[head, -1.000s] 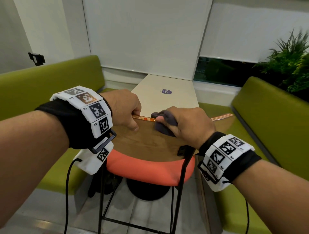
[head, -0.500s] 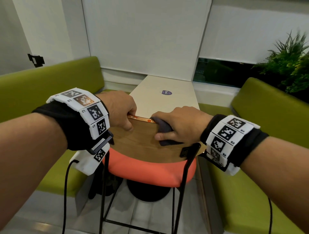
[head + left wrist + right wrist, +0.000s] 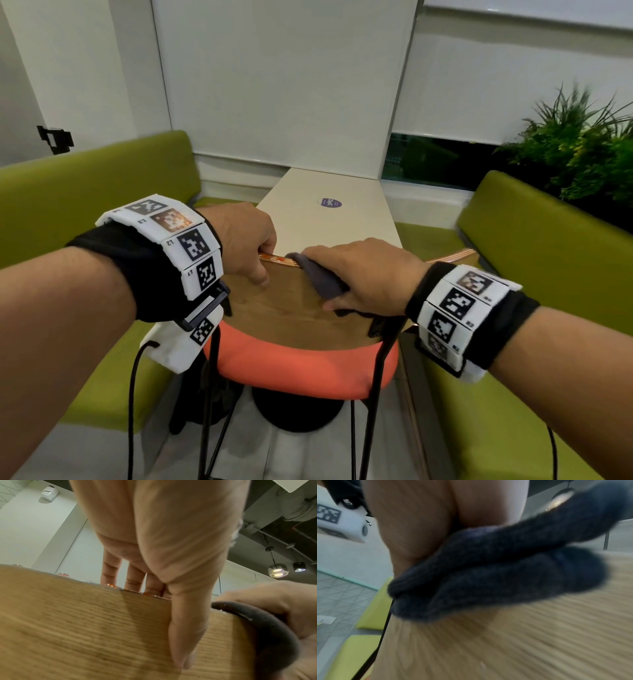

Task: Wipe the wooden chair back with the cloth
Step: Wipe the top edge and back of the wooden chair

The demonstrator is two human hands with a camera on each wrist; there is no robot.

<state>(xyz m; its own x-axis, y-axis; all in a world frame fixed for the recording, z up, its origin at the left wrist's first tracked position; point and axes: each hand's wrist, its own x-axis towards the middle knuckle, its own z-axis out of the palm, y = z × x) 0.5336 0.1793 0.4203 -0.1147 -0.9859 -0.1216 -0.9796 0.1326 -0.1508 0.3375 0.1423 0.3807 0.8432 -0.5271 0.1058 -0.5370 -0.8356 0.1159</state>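
Note:
The wooden chair back [image 3: 291, 311] curves in front of me, above an orange seat [image 3: 301, 366]. My left hand [image 3: 246, 246] grips its top edge at the left, fingers over the far side and thumb down the near face [image 3: 181, 635]. My right hand [image 3: 363, 274] holds a dark grey cloth [image 3: 322, 281] draped over the top edge, pressing it on the wood just right of the left hand. In the right wrist view the bunched cloth [image 3: 496, 568] lies against the blurred wood grain [image 3: 522, 642].
A pale table [image 3: 329, 209] with a purple sticker stands beyond the chair. Green benches [image 3: 534, 246] flank it left and right. The chair's black metal legs [image 3: 373, 394] run down to a grey floor. A potted plant [image 3: 582, 144] is at the far right.
My right hand with the cloth has slid left along the top edge toward my left hand and turned flatter over the wood. The left hand keeps its grip.

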